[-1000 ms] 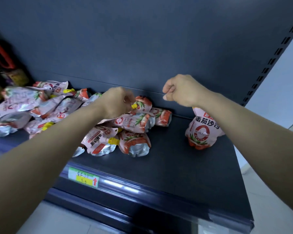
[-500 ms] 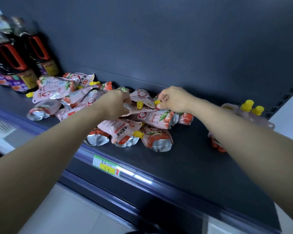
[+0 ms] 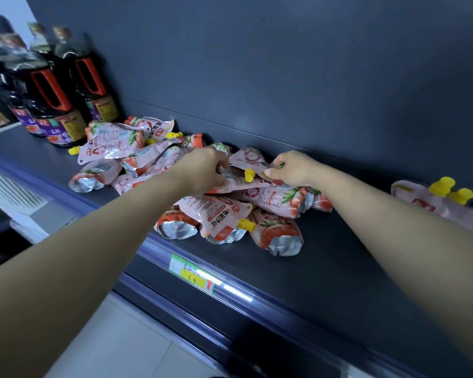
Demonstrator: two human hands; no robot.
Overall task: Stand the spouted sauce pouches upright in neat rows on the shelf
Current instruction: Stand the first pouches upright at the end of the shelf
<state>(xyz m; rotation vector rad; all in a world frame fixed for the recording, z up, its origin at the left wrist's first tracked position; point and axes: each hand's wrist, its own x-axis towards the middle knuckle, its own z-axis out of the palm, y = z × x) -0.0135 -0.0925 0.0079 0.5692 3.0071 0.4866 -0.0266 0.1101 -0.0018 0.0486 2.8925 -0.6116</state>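
Nearest you, along the front edge of the shelf [image 3: 325,266] and just behind the price tag [image 3: 193,274], 3 pouches [image 3: 224,216] lie flat with their foil bottoms toward you. Behind them, both your hands are on top of the heap.

Your left hand [image 3: 202,167] has its grip closed round the left end of the top pouch [image 3: 238,181]. That pouch lies flat, its long axis running along the shelf from left to right. Your right hand [image 3: 292,170] has a narrow grip pinching a small cap [image 3: 279,166] toward the back of the heap. I cannot tell whether that cap belongs to the same pouch.

The move turns on this: 2 upright pouches [image 3: 432,203] stand near the shelf's back right corner, well apart from the heap. They are on your right hand's side, so that hand is nearer and should probably do the carrying. Dark bottles [image 3: 58,105] stand at the back left.
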